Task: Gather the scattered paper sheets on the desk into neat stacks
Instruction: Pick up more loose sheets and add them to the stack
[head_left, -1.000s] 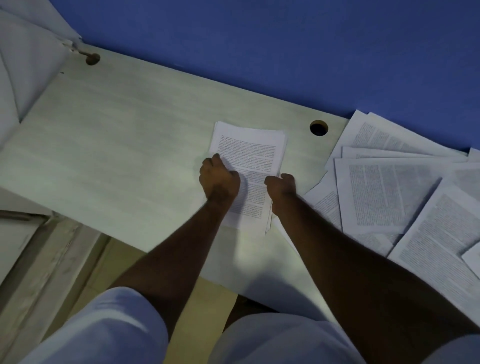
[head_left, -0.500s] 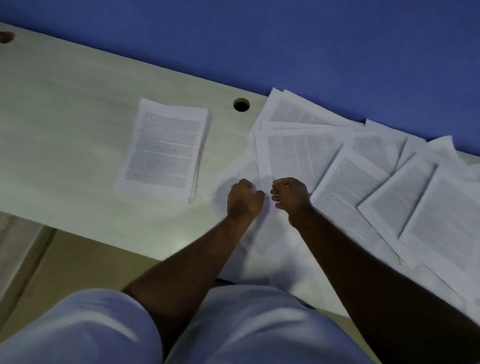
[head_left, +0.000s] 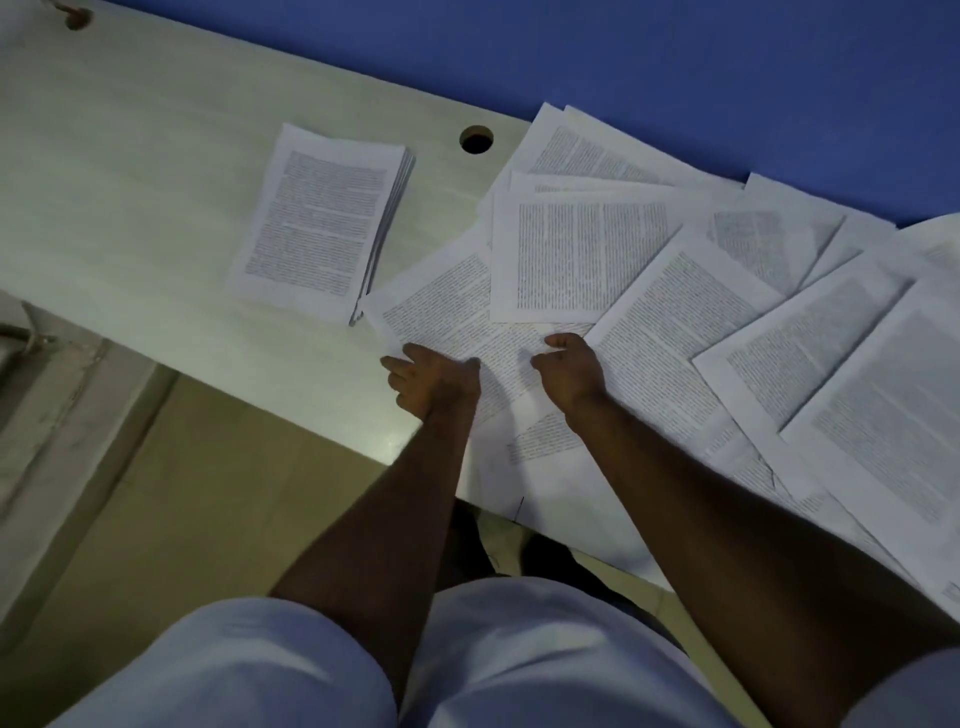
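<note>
Desk (head_left: 156, 171); left hand (head_left: 434, 382) reached leftward

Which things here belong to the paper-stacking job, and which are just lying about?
Job:
- neat stack, already gathered
- loose sheets, overlapping across the desk's right part
- desk
- left hand and right hand, both on the nearest loose sheet

Not part of it:
- cable hole in the desk
- blue wall
- floor
</note>
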